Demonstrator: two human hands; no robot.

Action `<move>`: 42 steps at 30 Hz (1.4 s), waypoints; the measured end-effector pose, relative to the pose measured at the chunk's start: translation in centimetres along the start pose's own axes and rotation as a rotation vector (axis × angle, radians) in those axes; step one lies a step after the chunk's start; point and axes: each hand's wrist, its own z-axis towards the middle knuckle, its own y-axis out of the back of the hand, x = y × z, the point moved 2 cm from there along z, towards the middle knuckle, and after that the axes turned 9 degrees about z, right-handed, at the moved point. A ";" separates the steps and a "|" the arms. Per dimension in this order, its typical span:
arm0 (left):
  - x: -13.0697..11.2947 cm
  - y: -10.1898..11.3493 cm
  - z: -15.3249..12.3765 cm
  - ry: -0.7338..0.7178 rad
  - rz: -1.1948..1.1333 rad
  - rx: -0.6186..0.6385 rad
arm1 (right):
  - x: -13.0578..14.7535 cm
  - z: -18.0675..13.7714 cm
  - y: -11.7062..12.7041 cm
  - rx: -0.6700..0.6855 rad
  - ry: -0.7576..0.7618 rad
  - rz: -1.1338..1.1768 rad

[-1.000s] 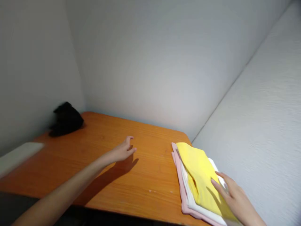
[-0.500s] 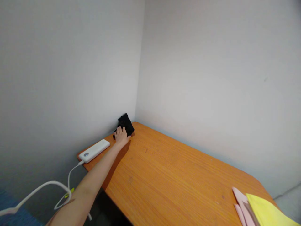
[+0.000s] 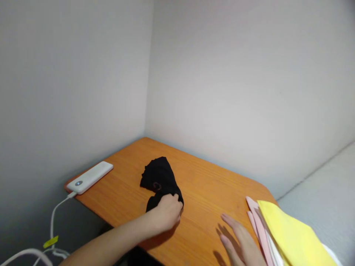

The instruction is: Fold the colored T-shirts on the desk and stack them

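Centrally, a crumpled black cloth (image 3: 159,179) lies on the orange table (image 3: 205,192), its near end clamped in the left hand (image 3: 166,214). The right hand (image 3: 241,247) hovers flat, fingers apart, beside folded cloths (image 3: 288,236). Gathering more fabric would likely steady it.

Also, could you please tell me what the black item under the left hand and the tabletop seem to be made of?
The black item looks like matte fabric: it bunches and creases under the left hand. The tabletop looks like wood or laminate: orange, faintly glossy, with grain lines.
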 end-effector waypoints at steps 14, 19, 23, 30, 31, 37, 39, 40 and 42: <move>2.9 1.6 -10.2 -0.303 -0.378 0.103 | 1.3 4.3 -2.2 -0.076 -0.096 -0.047; 6.1 2.0 -9.0 0.210 -0.198 -0.401 | 2.6 2.1 -4.3 0.036 -0.255 0.383; 1.1 2.3 -8.2 0.148 -0.405 -0.351 | 5.6 -0.2 -8.3 0.085 -0.214 0.646; -2.7 -0.4 -7.7 0.227 -0.466 -0.279 | 6.7 -1.8 -13.6 0.007 -0.201 0.575; -2.6 -0.6 -7.9 0.221 -0.486 -0.290 | 6.7 -1.9 -13.8 -0.004 -0.202 0.532; -1.0 0.2 -9.9 0.173 -0.741 -0.319 | 7.6 -1.8 -13.6 -0.035 -0.173 0.459; 0.6 0.8 -10.6 0.197 -0.814 -0.382 | 8.0 -1.8 -12.5 -0.062 -0.138 0.529; 1.6 1.2 -10.9 0.214 -0.826 -0.419 | 8.1 -1.7 -11.6 -0.089 -0.120 0.535; 3.9 2.1 -11.5 0.246 -0.821 -0.500 | 8.5 -1.4 -9.1 -0.160 -0.071 0.465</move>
